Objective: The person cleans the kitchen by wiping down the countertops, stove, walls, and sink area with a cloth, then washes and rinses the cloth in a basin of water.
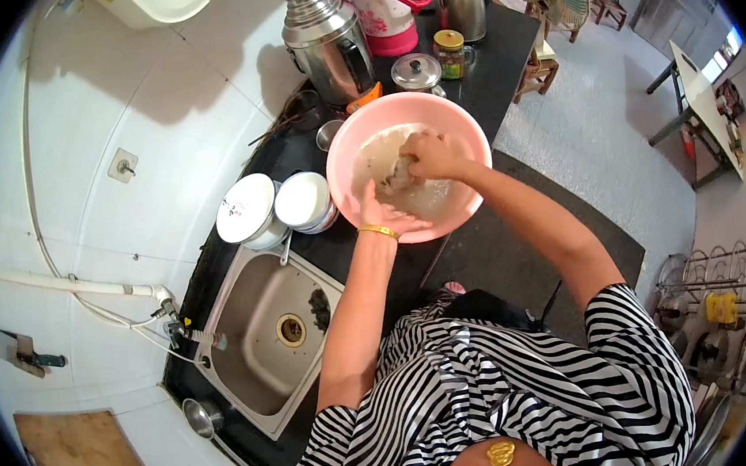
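Observation:
A pink plastic basin (472, 131) with cloudy, brownish water stands on the black counter. Inside it, my right hand (434, 154) closes its fingers on a wet greyish-brown lump (399, 176), whose kind I cannot make out. My left hand (383, 213) is low on the basin's near left side, palm turned up and fingers apart, close to the lump but holding nothing. Whether the left fingertips touch the lump is unclear. A gold bracelet (378, 230) circles my left wrist.
Left of the basin are stacked white bowls (303, 200) and a steel sink (249, 333) with dark scraps near its drain. Behind it stand a lidded pot (417, 72), a glass jar (450, 56), a steel urn (327, 42), a pink thermos (380, 10) and a kettle (464, 7).

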Demonstrator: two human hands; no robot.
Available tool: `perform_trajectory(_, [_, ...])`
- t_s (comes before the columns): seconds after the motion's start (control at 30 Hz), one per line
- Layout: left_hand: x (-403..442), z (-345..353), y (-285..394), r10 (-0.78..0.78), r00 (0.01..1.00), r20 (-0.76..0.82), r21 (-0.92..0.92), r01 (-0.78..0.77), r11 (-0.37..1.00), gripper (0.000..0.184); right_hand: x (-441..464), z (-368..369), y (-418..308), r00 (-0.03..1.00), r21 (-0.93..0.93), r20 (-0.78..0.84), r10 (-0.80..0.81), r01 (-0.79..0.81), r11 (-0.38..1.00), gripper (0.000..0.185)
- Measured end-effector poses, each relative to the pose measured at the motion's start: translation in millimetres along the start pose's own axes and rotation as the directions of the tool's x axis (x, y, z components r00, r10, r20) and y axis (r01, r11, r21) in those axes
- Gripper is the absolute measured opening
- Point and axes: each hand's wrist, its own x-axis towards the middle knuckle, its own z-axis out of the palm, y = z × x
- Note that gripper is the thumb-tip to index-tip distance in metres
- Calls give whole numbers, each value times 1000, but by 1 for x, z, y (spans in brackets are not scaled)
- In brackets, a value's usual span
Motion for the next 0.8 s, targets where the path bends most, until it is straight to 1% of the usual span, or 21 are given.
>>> perform_trajectory(0.03, [-2, 4, -1, -55, 998, 39, -79, 58, 995, 89, 0, -12, 3, 999, 334, -34, -26, 36, 942, 28])
perform_trajectory(0.07, [-3, 8, -1, -108, 991, 82, -154, 120, 981, 89, 1, -20, 6, 997, 628, -72, -40, 76, 775, 27])
perform_trajectory(0.1, [1, 9, 0, -108, 990, 92, -156, 121, 980, 89, 4, -24, 9, 996, 620, -74, -42, 79, 780, 27])
perform_trajectory(0.13, [6, 9, 1, -133, 975, 180, -154, 161, 975, 89, 6, -29, 13, 992, 854, 47, -116, 20, 520, 28])
perform_trajectory(0.17, [12, 11, 2, -157, 951, 266, -147, 201, 969, 90, 8, -33, 16, 965, 975, 136, -223, -90, 204, 29])
perform_trajectory(0.2, [14, 17, 1, -123, 965, 230, -133, 156, 979, 78, 7, -40, 15, 948, 986, 130, -292, -93, 138, 36])
perform_trajectory(0.23, [18, 18, 1, -125, 964, 235, -129, 159, 979, 78, 3, -45, 13, 949, 986, 128, -288, -90, 141, 36])
perform_trajectory(0.3, [26, 20, 1, 3, 899, 437, -115, 52, 992, 62, -8, -56, 7, 922, 949, 117, -369, -214, -232, 44])
perform_trajectory(0.33, [28, 24, 4, -1, 916, 401, -117, 52, 992, 44, -11, -58, 6, 911, 926, 130, -391, -253, -281, 41])
perform_trajectory(0.37, [29, 24, 4, -2, 915, 403, -115, 53, 992, 44, -10, -57, 7, 912, 926, 129, -390, -251, -281, 41])
perform_trajectory(0.43, [22, 28, 2, 46, 936, 350, -151, 8, 989, 34, -2, -47, 10, 978, 942, 76, -194, -134, -309, 32])
perform_trajectory(0.47, [18, 28, 3, 23, 934, 356, -145, 31, 989, 31, 3, -42, 15, 979, 942, 74, -191, -132, -310, 32])
perform_trajectory(0.5, [17, 28, 2, 21, 934, 356, -143, 32, 989, 31, 11, -36, 23, 988, 955, 67, -137, -103, -277, 33])
perform_trajectory(0.57, [15, 28, 1, 73, 900, 429, -21, -71, 997, 34, 25, -17, 36, 995, 967, 58, -82, -76, -243, 34])
perform_trajectory(0.6, [5, 32, -1, 78, 892, 445, -1, -86, 996, 41, 27, -9, 38, 982, 963, 191, 6, -186, -197, 34])
perform_trajectory(0.63, [4, 35, -2, 76, 893, 443, 0, -85, 996, 41, 29, -3, 42, 943, 941, 316, 100, -298, -162, 34])
perform_trajectory(0.67, [5, 37, -3, 74, 889, 452, 30, -98, 995, 42, 25, 6, 47, 948, 944, 314, 46, -307, -125, 35])
perform_trajectory(0.7, [7, 39, -3, 71, 885, 461, 58, -110, 992, 43, 22, 16, 46, 947, 942, 318, 48, -310, -127, 35])
perform_trajectory(0.73, [18, 36, -1, 69, 886, 458, 57, -107, 993, 43, 22, 29, 43, 948, 898, 315, 47, -282, -339, 36])
perform_trajectory(0.77, [33, 29, 3, 23, 877, 480, 5, -29, 1000, 43, 22, 41, 41, 949, 810, 313, 48, -240, -534, 36])
perform_trajectory(0.8, [36, 29, 4, -21, 864, 503, -45, 51, 998, 44, 14, 35, 35, 934, 735, 358, -6, -285, -615, 38])
